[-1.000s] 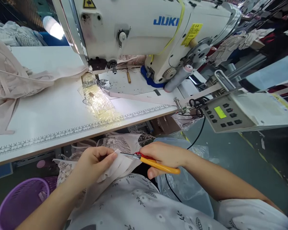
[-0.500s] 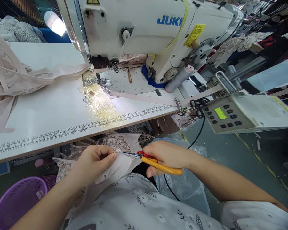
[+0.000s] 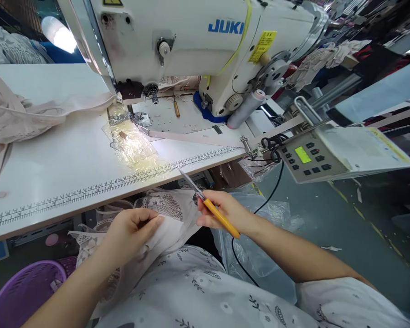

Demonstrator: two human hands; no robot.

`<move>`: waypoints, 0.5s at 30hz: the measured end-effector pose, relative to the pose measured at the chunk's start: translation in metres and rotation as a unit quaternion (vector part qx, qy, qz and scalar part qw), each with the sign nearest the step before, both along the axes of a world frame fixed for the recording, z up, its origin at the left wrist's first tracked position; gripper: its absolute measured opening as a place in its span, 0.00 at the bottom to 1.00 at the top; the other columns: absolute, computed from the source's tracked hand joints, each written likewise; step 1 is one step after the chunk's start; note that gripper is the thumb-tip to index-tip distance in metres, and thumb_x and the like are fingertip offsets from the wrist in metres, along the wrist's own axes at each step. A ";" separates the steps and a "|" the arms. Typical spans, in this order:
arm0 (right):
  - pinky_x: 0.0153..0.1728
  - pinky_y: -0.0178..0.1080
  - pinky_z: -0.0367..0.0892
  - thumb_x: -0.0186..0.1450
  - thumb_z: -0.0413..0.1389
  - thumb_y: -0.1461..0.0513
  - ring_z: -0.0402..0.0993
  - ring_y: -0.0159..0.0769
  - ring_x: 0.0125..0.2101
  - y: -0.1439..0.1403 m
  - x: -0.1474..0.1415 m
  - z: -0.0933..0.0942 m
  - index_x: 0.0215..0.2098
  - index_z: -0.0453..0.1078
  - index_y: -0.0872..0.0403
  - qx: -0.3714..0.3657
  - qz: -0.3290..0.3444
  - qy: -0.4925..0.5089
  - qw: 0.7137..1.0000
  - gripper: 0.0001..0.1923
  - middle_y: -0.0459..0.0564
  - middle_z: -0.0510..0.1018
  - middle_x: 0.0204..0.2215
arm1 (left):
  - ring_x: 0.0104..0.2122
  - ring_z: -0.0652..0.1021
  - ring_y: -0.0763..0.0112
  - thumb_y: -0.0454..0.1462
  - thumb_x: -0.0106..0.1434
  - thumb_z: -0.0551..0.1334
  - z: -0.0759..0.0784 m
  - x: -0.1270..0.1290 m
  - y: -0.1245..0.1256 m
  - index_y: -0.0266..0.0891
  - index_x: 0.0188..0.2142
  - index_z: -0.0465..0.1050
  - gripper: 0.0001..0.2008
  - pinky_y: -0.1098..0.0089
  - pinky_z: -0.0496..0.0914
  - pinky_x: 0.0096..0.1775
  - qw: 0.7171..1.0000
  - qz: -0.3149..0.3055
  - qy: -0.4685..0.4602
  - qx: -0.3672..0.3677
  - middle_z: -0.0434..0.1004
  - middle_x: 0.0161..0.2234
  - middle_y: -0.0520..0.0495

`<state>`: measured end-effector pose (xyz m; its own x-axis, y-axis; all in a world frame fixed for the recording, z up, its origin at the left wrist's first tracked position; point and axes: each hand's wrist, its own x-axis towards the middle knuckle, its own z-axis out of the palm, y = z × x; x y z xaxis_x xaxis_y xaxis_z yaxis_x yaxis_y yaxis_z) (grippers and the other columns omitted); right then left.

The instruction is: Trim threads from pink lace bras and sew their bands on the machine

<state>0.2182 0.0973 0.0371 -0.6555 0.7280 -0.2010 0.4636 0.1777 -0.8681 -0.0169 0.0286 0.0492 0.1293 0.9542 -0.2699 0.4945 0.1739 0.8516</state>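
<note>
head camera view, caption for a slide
Left hand pinches pale fabric; right hand holds orange-handled metal scissors before a white JUKI sewing machine.

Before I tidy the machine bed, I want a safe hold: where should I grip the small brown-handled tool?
Likely best by its brown handle, coming from the front: the handle points toward the front edge of the table, while the thin shaft points away.
</note>
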 end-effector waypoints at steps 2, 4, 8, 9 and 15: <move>0.23 0.32 0.56 0.51 0.60 0.42 0.58 0.28 0.22 -0.006 -0.010 0.003 0.24 0.59 0.53 0.004 0.000 0.049 0.999 0.25 0.42 0.64 0.22 | 0.17 0.67 0.74 0.45 0.58 0.57 -0.001 0.001 0.003 0.39 0.19 0.70 0.16 0.75 0.60 0.19 0.999 -0.001 0.027 0.038 0.67 0.15 0.54; 0.23 0.32 0.56 0.50 0.61 0.44 0.58 0.28 0.22 -0.012 -0.023 0.003 0.22 0.58 0.53 0.024 0.016 0.045 0.999 0.24 0.42 0.64 0.21 | 0.19 0.71 0.71 0.45 0.60 0.56 -0.004 0.000 0.005 0.40 0.23 0.74 0.16 0.74 0.64 0.21 0.997 -0.008 0.050 0.057 0.71 0.17 0.52; 0.22 0.32 0.53 0.55 0.59 0.54 0.56 0.27 0.21 -0.017 -0.045 0.005 0.19 0.52 0.53 0.074 0.014 0.033 0.997 0.20 0.40 0.60 0.19 | 0.39 0.78 0.57 0.48 0.61 0.55 -0.016 0.004 -0.008 0.38 0.43 0.74 0.19 0.64 0.74 0.37 0.969 0.020 0.127 0.210 0.79 0.39 0.41; 0.22 0.32 0.54 0.56 0.58 0.56 0.57 0.27 0.21 -0.016 -0.049 0.009 0.20 0.52 0.52 0.078 -0.002 0.053 0.996 0.18 0.40 0.60 0.19 | 0.48 0.75 0.53 0.49 0.60 0.57 -0.020 0.007 -0.016 0.37 0.54 0.67 0.27 0.58 0.72 0.44 0.952 0.026 0.148 0.266 0.74 0.49 0.36; 0.24 0.34 0.61 0.61 0.53 0.56 0.62 0.27 0.21 -0.009 -0.058 0.077 0.24 0.55 0.51 0.075 -0.085 0.245 0.963 0.13 0.40 0.63 0.21 | 0.58 0.64 0.41 0.37 0.59 0.59 -0.043 -0.020 -0.081 0.35 0.64 0.45 0.36 0.38 0.55 0.56 0.905 0.065 0.320 0.274 0.59 0.60 0.28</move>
<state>0.1603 0.0886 0.1136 -0.5143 0.8293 0.2184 0.0388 0.2769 -0.9601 -0.0370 -0.0524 0.0064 -0.0100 0.9633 0.2681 0.9222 -0.0948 0.3748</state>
